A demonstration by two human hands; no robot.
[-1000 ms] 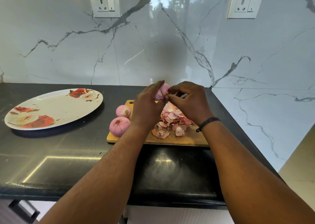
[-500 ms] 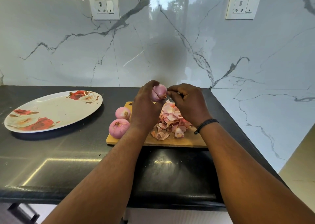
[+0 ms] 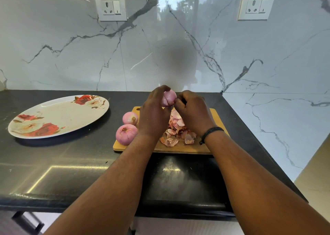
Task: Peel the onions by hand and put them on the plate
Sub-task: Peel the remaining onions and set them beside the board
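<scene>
Pink and partly peeled, the held onion (image 3: 169,97) sits raised above the wooden cutting board (image 3: 187,148), gripped in the curled fingers of the left hand (image 3: 154,116). The right hand (image 3: 193,114) is bunched beside it, its fingertips pinched against the onion's right side; whether a strip of skin is between them cannot be made out. A dark cord bracelet (image 3: 210,133) circles the right wrist.

Below the hands, a heap of peeled onion skins (image 3: 175,130) covers the middle of the board, partly hidden by both hands. Two more onions rest at the board's left end: the far onion (image 3: 130,118) and the near onion (image 3: 125,134), close together, the near one overhanging the edge.

Well to the left on the black countertop (image 3: 71,166) lies the oval flowered plate (image 3: 59,116), with nothing on it. Behind stands a white marble-patterned wall (image 3: 71,47) carrying two switch sockets, the left socket (image 3: 110,6) and the right socket (image 3: 256,5).
</scene>
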